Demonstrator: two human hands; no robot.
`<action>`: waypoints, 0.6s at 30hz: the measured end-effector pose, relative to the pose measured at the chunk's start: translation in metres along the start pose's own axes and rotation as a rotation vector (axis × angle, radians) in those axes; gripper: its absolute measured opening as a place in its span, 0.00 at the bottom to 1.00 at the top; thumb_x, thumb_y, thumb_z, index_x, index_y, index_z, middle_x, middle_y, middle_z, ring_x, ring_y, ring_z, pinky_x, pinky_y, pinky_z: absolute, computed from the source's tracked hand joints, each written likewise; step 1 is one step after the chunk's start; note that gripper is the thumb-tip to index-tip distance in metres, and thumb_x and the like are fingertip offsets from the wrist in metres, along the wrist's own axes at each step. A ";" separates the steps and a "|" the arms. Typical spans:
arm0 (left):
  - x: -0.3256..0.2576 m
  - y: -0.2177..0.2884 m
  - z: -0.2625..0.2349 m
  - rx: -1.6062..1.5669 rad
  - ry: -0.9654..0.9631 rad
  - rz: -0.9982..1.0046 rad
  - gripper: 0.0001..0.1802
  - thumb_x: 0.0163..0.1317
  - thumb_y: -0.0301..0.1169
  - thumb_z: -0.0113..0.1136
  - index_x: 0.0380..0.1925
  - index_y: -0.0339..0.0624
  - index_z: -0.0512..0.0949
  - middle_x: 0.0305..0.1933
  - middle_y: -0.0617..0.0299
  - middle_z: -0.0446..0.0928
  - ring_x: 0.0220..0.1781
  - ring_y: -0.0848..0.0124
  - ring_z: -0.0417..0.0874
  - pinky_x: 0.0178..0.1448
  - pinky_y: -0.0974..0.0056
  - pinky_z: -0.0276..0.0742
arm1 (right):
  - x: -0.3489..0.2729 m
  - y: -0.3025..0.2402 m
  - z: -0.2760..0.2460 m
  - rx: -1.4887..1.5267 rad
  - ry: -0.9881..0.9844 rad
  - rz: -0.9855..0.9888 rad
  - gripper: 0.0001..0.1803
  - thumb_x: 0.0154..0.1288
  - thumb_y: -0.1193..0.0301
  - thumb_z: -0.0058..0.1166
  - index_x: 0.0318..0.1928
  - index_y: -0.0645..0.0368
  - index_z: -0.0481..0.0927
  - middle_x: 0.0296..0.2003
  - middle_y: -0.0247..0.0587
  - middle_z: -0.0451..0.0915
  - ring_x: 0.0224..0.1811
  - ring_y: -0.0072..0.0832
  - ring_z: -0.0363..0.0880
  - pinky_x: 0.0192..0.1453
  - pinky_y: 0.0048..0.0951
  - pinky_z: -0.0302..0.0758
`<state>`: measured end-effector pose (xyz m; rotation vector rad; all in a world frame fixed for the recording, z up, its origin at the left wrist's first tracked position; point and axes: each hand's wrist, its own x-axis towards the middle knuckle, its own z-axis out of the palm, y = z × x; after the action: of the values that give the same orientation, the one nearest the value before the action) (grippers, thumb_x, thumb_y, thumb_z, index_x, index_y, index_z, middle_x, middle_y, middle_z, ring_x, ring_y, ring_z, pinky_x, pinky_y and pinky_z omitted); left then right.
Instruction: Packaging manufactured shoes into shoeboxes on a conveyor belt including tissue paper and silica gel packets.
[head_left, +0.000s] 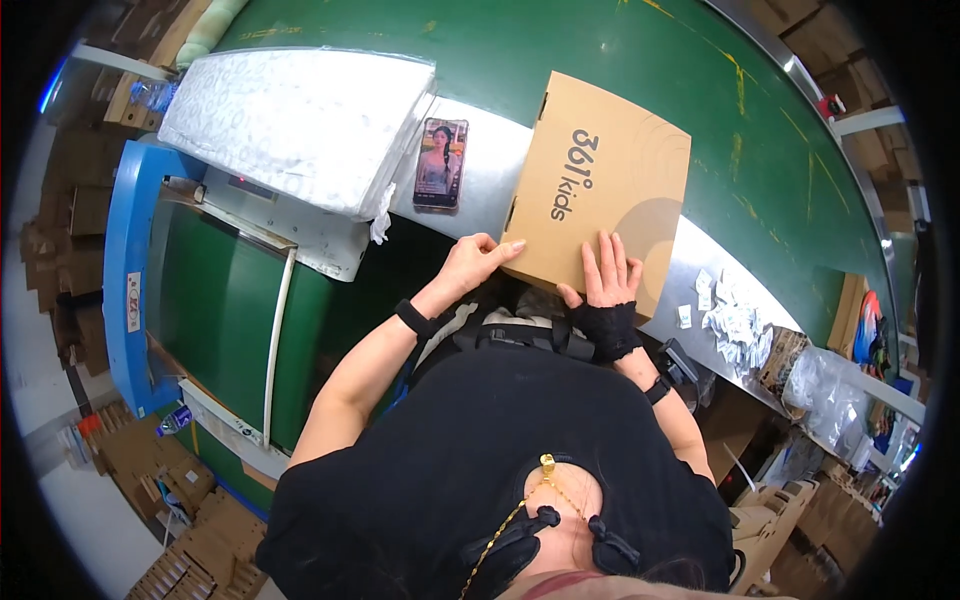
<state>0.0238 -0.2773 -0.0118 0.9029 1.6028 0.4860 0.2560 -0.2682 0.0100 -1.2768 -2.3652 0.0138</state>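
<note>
A closed brown cardboard shoebox (612, 130) with dark printing on its lid lies slightly turned in front of me, across the metal table edge and the green belt. At its near left corner is my left hand (478, 262), the thumb on the lid's edge and the other fingers curled by the side, partly hidden. My right hand (608, 280), in a black fingerless cuff, rests on the near part of the lid. Its fingers lie stretched out on top, with the thumb apart at the front edge.
A phone (440, 165) showing a video lies left of the box, beside a stack of white patterned sheets (300, 125). Small white packets (738, 328) are heaped at right on the metal surface (690, 265). A blue-framed machine (125, 290) stands at left; clear plastic bags (830, 395) sit far right.
</note>
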 end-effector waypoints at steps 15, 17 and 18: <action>0.065 0.183 -0.088 -0.082 0.426 1.039 0.43 0.51 0.56 0.58 0.54 0.28 0.63 0.58 0.36 0.61 0.62 0.53 0.64 0.63 0.58 0.59 | -0.005 0.023 -0.017 0.124 -0.124 -0.036 0.36 0.45 0.59 0.62 0.55 0.59 0.66 0.59 0.51 0.63 0.62 0.42 0.60 0.60 0.46 0.55; 0.077 0.131 -0.058 0.219 0.396 0.580 0.29 0.58 0.47 0.53 0.55 0.41 0.67 0.50 0.47 0.72 0.56 0.65 0.71 0.58 0.64 0.66 | -0.007 0.038 -0.017 0.348 0.036 0.225 0.34 0.50 0.62 0.60 0.56 0.63 0.64 0.58 0.56 0.63 0.62 0.46 0.59 0.63 0.42 0.57; 0.086 0.108 -0.048 0.263 0.172 0.230 0.29 0.59 0.46 0.53 0.53 0.38 0.68 0.47 0.49 0.74 0.52 0.69 0.73 0.54 0.66 0.68 | -0.004 0.046 -0.021 0.351 0.040 0.230 0.34 0.50 0.62 0.60 0.56 0.63 0.64 0.58 0.56 0.63 0.62 0.46 0.59 0.63 0.42 0.57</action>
<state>0.0066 -0.1364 0.0240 1.2817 1.7546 0.5316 0.3029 -0.2493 0.0171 -1.3462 -2.0537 0.4487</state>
